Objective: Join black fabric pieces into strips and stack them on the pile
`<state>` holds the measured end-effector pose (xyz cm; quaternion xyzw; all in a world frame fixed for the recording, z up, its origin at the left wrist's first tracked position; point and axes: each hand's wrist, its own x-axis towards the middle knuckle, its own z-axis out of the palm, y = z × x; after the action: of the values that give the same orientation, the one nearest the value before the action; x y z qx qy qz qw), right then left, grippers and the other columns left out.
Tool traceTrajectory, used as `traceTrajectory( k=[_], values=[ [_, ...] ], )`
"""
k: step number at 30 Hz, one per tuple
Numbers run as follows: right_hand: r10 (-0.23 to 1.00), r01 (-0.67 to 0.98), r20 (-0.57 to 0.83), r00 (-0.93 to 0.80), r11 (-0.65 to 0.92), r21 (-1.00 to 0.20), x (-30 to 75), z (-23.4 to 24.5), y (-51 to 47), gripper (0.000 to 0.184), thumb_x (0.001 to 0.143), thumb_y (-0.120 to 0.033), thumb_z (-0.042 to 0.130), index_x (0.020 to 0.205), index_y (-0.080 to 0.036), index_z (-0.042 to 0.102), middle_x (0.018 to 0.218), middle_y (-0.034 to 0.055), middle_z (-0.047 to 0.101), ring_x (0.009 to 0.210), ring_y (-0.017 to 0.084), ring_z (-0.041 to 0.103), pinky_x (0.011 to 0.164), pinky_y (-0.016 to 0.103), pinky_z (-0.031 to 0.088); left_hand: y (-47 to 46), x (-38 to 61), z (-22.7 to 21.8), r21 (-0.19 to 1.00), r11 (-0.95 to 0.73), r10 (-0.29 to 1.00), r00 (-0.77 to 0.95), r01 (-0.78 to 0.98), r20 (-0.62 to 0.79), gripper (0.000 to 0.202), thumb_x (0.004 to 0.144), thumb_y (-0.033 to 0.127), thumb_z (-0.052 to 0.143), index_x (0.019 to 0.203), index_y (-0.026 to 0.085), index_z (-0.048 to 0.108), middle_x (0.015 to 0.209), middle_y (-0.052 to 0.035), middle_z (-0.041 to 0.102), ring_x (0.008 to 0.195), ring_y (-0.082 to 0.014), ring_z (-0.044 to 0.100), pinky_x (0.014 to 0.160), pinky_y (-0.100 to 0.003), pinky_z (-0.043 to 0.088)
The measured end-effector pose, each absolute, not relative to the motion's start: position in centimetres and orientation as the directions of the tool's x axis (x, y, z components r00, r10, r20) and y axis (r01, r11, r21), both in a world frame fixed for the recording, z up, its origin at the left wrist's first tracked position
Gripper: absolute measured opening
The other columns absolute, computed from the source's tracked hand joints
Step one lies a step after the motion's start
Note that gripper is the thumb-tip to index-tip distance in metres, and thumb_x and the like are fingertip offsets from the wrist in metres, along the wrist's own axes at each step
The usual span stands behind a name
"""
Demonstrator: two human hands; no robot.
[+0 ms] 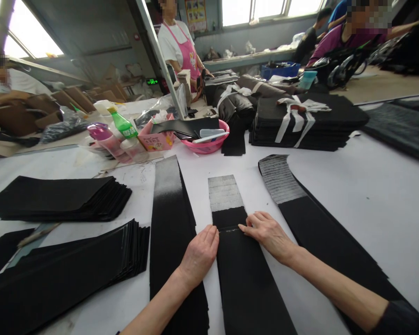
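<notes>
A fanned row of black strips runs down the middle of the white table, its far end showing grey glued edges. My left hand lies flat on the row's left edge, fingers stretched out. My right hand rests flat on the top strip, fingertips at its upper edge. Neither hand holds anything. A second fanned row lies to the left and a third to the right.
Stacks of black pieces sit at left and lower left. A tied bundle, a pink basin, a green bottle and a pink box stand farther back. People work at other tables, one in a pink apron.
</notes>
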<state>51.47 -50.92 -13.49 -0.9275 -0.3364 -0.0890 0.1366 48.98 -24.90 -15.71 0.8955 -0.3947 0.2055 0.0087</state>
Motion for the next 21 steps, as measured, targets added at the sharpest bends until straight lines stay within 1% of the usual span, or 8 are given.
traceTrajectory(
  k=[2, 4, 7, 10, 14, 16, 18, 21],
  values=[
    [0.537, 0.588, 0.245, 0.807, -0.763, -0.268, 51.6, -13.4, -50.9, 0.010, 0.090, -0.023, 0.061, 0.093, -0.024, 0.071, 0.089, 0.0033, 0.061, 0.086, 0.017, 0.055, 0.080, 0.031, 0.043, -24.9, 48.9, -15.9, -0.098, -0.715, -0.665, 0.630, -0.693, 0.401, 0.027, 0.090, 0.002, 0.043, 0.112, 0.004, 0.059, 0.116, -0.0190, 0.063, 0.109, -0.0276, 0.062, 0.092, -0.041, 0.055],
    [0.479, 0.524, 0.214, 0.851, -0.775, -0.353, 51.9, -13.3, -50.4, 0.006, 0.087, -0.027, 0.066, 0.090, -0.024, 0.070, 0.092, 0.0024, 0.063, 0.090, 0.018, 0.056, 0.079, 0.030, 0.042, -24.9, 48.7, -16.2, -0.031, -0.743, -0.619, 0.668, -0.669, 0.413, 0.024, 0.091, 0.004, 0.043, 0.107, 0.008, 0.060, 0.115, -0.0161, 0.063, 0.109, -0.0257, 0.062, 0.094, -0.041, 0.054],
    [0.431, 0.436, 0.112, 0.895, -0.798, -0.417, 52.3, -12.9, -48.8, 0.018, 0.080, -0.030, 0.073, 0.096, -0.024, 0.067, 0.097, 0.0026, 0.064, 0.096, 0.020, 0.055, 0.082, 0.031, 0.040, -24.8, 48.6, -16.3, 0.101, -0.763, -0.557, 0.728, -0.638, 0.399, 0.021, 0.091, 0.005, 0.042, 0.102, 0.012, 0.059, 0.113, -0.0132, 0.062, 0.110, -0.0234, 0.060, 0.096, -0.041, 0.052],
    [0.387, 0.339, -0.019, 0.922, -0.830, -0.443, 53.1, -12.5, -47.4, 0.022, 0.074, -0.029, 0.078, 0.090, -0.022, 0.065, 0.091, 0.0021, 0.065, 0.092, 0.021, 0.057, 0.079, 0.032, 0.038, -24.6, 48.6, -15.9, 0.321, -0.739, -0.481, 0.798, -0.592, 0.363, 0.021, 0.091, 0.006, 0.041, 0.098, 0.015, 0.059, 0.112, -0.0107, 0.061, 0.105, -0.0213, 0.060, 0.093, -0.039, 0.052],
    [0.383, 0.273, -0.126, 0.915, -0.819, -0.505, 53.9, -12.1, -47.0, 0.017, 0.068, -0.028, 0.080, 0.072, -0.022, 0.065, 0.074, -0.0022, 0.065, 0.069, 0.015, 0.058, 0.060, 0.025, 0.036, -24.6, 48.6, -15.0, 0.729, -0.561, -0.259, 0.920, -0.392, 0.295, 0.018, 0.092, 0.015, 0.043, 0.098, 0.019, 0.059, 0.103, -0.0070, 0.063, 0.097, -0.0195, 0.062, 0.088, -0.036, 0.051],
    [0.379, 0.248, -0.141, 0.914, -0.801, -0.545, 53.7, -11.6, -47.1, 0.014, 0.069, -0.028, 0.078, 0.068, -0.022, 0.065, 0.073, -0.0034, 0.065, 0.066, 0.013, 0.058, 0.056, 0.023, 0.034, -24.7, 48.6, -14.4, 0.821, -0.485, -0.145, 0.953, -0.302, 0.265, 0.019, 0.092, 0.024, 0.050, 0.109, 0.019, 0.057, 0.103, -0.0070, 0.064, 0.097, -0.0197, 0.063, 0.089, -0.035, 0.050],
    [0.374, 0.238, -0.125, 0.919, -0.779, -0.581, 53.1, -10.7, -47.0, 0.012, 0.071, -0.029, 0.076, 0.069, -0.022, 0.067, 0.073, -0.0043, 0.066, 0.066, 0.012, 0.059, 0.056, 0.022, 0.035, -25.1, 48.5, -13.7, 0.872, -0.422, -0.117, 0.969, -0.248, 0.218, 0.031, 0.088, 0.033, 0.059, 0.115, 0.018, 0.057, 0.103, -0.0067, 0.065, 0.097, -0.0199, 0.063, 0.089, -0.033, 0.049],
    [0.363, 0.241, -0.077, 0.929, -0.749, -0.617, 51.9, -8.9, -46.5, 0.012, 0.072, -0.032, 0.074, 0.070, -0.022, 0.067, 0.074, -0.0051, 0.067, 0.068, 0.011, 0.059, 0.057, 0.021, 0.036, -26.0, 48.2, -12.5, 0.934, -0.317, -0.167, 0.979, -0.167, 0.118, 0.026, 0.084, 0.039, 0.064, 0.095, 0.017, 0.068, 0.085, -0.0036, 0.066, 0.080, -0.0169, 0.061, 0.075, -0.026, 0.047]
  ],
)
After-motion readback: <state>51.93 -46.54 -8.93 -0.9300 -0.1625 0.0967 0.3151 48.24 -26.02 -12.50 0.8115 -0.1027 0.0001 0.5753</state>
